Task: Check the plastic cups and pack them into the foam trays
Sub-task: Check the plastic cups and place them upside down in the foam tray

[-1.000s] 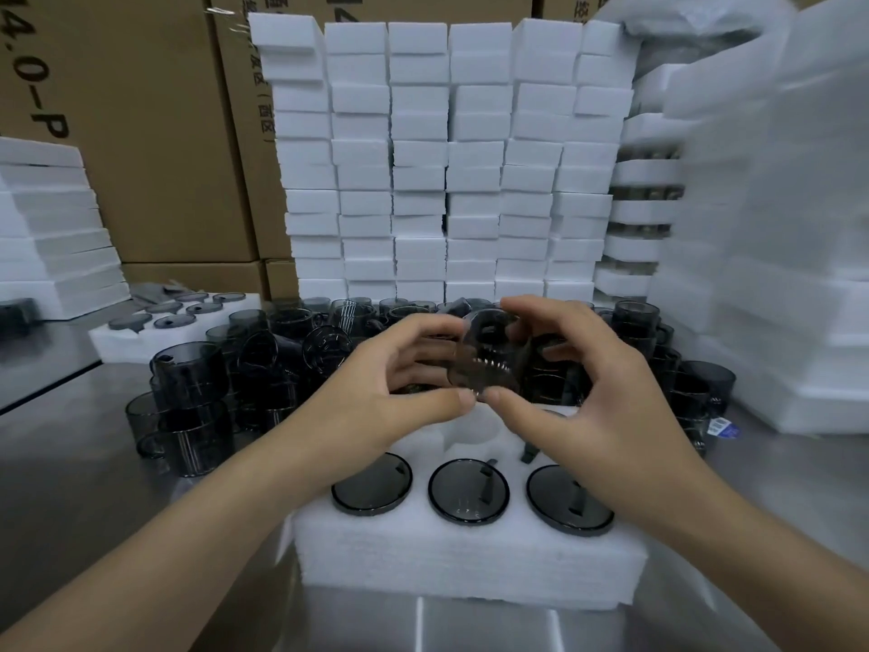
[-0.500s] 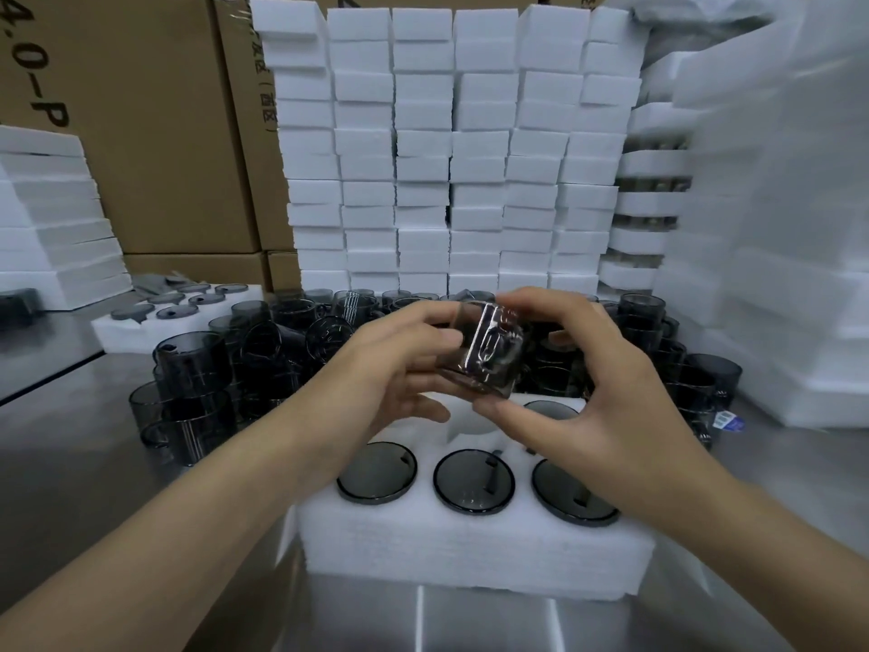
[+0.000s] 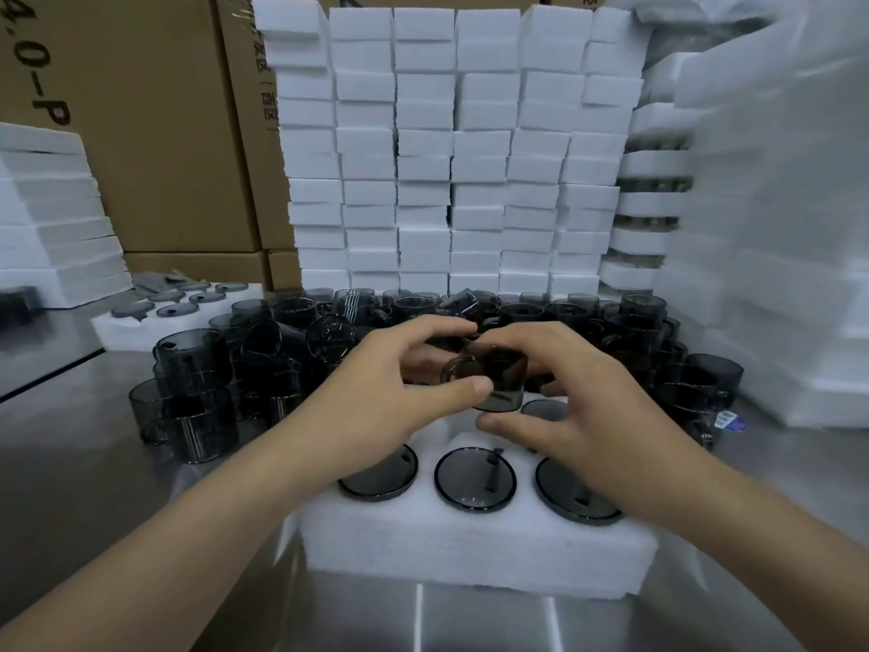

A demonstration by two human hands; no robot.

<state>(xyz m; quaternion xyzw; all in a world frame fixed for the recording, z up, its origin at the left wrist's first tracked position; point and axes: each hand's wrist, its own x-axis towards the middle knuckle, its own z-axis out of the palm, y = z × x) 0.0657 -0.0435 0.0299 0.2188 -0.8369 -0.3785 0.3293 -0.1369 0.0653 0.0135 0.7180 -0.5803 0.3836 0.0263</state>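
Both hands, left hand (image 3: 376, 392) and right hand (image 3: 578, 407), are gripping one smoky cup (image 3: 493, 376) over the foam tray (image 3: 470, 552); tilting it risks jamming against the pocket edge

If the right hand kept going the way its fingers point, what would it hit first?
The right hand points forward-left, and its fingers already touch the held cup. Past that, probably the left hand; depth is unclear.

Steel table (image 3: 70, 463): foam tray (image 3: 470, 552) in front, loose smoky cups (image 3: 197, 369) behind.
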